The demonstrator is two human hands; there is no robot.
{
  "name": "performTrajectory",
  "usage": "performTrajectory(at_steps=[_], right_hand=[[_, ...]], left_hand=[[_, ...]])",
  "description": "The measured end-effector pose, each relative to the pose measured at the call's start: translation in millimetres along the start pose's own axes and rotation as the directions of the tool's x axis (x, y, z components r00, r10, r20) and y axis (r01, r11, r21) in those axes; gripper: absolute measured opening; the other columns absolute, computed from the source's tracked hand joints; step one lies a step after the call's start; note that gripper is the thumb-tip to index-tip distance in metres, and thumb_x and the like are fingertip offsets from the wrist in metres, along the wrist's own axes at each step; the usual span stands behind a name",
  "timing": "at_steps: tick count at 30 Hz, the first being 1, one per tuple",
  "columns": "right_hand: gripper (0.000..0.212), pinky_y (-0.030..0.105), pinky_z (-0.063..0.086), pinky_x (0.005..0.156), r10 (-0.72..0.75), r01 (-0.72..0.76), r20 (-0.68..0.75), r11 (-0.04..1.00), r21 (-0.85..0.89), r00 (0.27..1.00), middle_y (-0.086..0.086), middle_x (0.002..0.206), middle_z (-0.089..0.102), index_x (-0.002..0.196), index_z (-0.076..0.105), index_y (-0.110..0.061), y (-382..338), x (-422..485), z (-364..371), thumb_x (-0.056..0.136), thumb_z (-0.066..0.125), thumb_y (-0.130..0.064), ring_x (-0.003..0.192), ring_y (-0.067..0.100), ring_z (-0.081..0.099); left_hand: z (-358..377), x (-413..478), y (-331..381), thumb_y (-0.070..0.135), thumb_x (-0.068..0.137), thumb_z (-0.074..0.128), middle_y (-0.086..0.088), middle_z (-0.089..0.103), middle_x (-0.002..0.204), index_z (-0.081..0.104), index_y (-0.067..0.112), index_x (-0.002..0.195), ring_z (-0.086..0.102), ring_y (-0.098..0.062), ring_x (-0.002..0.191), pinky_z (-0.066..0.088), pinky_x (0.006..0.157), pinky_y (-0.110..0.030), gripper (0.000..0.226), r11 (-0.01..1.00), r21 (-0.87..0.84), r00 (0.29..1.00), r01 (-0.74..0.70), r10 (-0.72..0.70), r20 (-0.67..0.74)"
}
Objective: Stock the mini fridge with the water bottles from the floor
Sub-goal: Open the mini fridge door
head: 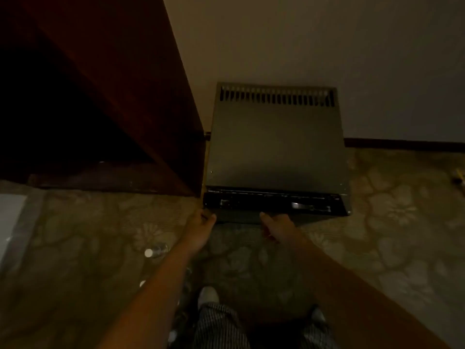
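Note:
A grey mini fridge (276,147) stands on the carpet against the wall, seen from above, with its black door (271,204) shut. My left hand (200,224) curls its fingers at the door's lower left corner. My right hand (276,226) touches the door's lower edge near the middle, thumb out. A clear water bottle with a white cap (156,251) stands on the floor left of my left forearm. A second white cap (142,283) shows just below it, mostly hidden by my arm.
A dark wooden cabinet (113,96) stands directly left of the fridge. A white object (10,217) lies at the far left edge. Patterned carpet (390,235) spreads to the right. My legs and shoes (208,295) are below my arms.

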State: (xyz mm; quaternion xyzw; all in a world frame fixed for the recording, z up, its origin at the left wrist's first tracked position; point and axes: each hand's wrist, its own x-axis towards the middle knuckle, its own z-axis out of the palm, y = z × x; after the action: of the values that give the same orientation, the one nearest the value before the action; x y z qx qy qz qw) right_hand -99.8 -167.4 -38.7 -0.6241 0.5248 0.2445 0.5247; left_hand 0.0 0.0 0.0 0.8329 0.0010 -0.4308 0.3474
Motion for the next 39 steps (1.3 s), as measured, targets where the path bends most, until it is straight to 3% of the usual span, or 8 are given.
performTrajectory(at_steps=[6,11,16,20,26,31,36,39], right_hand=[[0.051,0.036,0.049,0.081,0.082,-0.076,-0.023,0.978,0.196,0.996,0.015,0.098,0.065,0.092,0.060,-0.002,2,39,31,0.085,0.055,-0.052,0.083,0.026,0.063],[0.050,0.040,0.051,0.086,0.109,-0.063,-0.137,0.951,0.303,0.984,0.012,0.092,0.057,0.098,0.057,-0.002,-7,62,50,0.083,0.061,-0.049,0.091,0.029,0.060],[0.044,0.038,0.050,0.076,0.111,-0.044,-0.176,0.936,0.349,0.978,0.013,0.088,0.059,0.078,0.055,-0.006,-5,72,54,0.082,0.062,-0.049,0.093,0.032,0.063],[0.054,0.041,0.051,0.085,0.123,-0.050,-0.197,0.939,0.340,0.973,0.016,0.101,0.061,0.103,0.060,0.001,-1,70,56,0.082,0.062,-0.049,0.100,0.034,0.062],[0.058,0.043,0.054,0.085,0.117,-0.068,-0.146,0.950,0.305,0.982,0.016,0.104,0.068,0.102,0.063,-0.003,13,57,62,0.078,0.063,-0.055,0.094,0.032,0.066],[0.036,0.022,0.042,0.050,0.048,-0.022,-0.090,0.962,0.271,0.995,0.008,0.084,0.067,0.093,0.063,-0.005,61,16,57,0.088,0.059,-0.040,0.065,0.017,0.061],[0.033,0.047,0.055,0.082,0.086,-0.061,-0.113,0.975,0.212,0.990,0.008,0.076,0.067,0.071,0.061,-0.020,121,-26,55,0.086,0.056,-0.049,0.078,0.029,0.066],[0.030,0.043,0.054,0.081,0.110,-0.088,-0.145,0.985,0.145,0.983,0.006,0.079,0.066,0.074,0.062,-0.022,159,-53,43,0.088,0.054,-0.047,0.082,0.027,0.066]], left_hand=[[20,52,-21,0.026,0.091,0.053,-0.005,0.030,0.151,0.019,0.018,0.147,0.031,-0.022,0.139,0.028,0.115,-0.042,0.066,0.982,-0.040,0.979,-0.183,0.178,-0.100],[29,86,-27,0.031,0.089,0.056,-0.006,0.026,0.153,0.016,0.018,0.147,0.029,-0.023,0.140,0.028,0.115,-0.043,0.072,0.984,-0.051,0.976,-0.169,0.161,-0.144],[35,103,-42,0.035,0.084,0.060,-0.009,0.041,0.141,0.028,0.018,0.139,0.043,-0.026,0.130,0.040,0.105,-0.051,0.066,0.980,-0.032,0.965,-0.195,0.186,-0.186],[34,103,-45,0.042,0.084,0.056,-0.008,0.041,0.140,0.028,0.023,0.137,0.045,-0.026,0.127,0.041,0.103,-0.051,0.064,0.984,-0.015,0.970,-0.180,0.175,-0.171],[25,75,-49,0.033,0.089,0.055,-0.011,0.038,0.142,0.023,0.010,0.141,0.041,-0.026,0.129,0.034,0.110,-0.045,0.066,0.990,0.045,0.989,-0.131,0.134,-0.060],[21,23,-82,0.040,0.093,0.045,-0.005,0.049,0.125,0.036,0.011,0.130,0.049,-0.020,0.109,0.041,0.090,-0.031,0.048,0.998,0.069,0.996,0.013,-0.019,0.091],[39,-7,-114,0.059,0.085,0.045,-0.005,0.052,0.133,0.049,0.014,0.131,0.051,-0.025,0.120,0.041,0.103,-0.039,0.064,0.954,0.242,0.900,0.179,-0.258,0.350],[72,-33,-119,0.061,0.081,0.049,-0.009,0.060,0.123,0.057,0.014,0.123,0.058,-0.028,0.111,0.046,0.100,-0.041,0.063,0.932,0.341,0.873,0.124,-0.266,0.409]])
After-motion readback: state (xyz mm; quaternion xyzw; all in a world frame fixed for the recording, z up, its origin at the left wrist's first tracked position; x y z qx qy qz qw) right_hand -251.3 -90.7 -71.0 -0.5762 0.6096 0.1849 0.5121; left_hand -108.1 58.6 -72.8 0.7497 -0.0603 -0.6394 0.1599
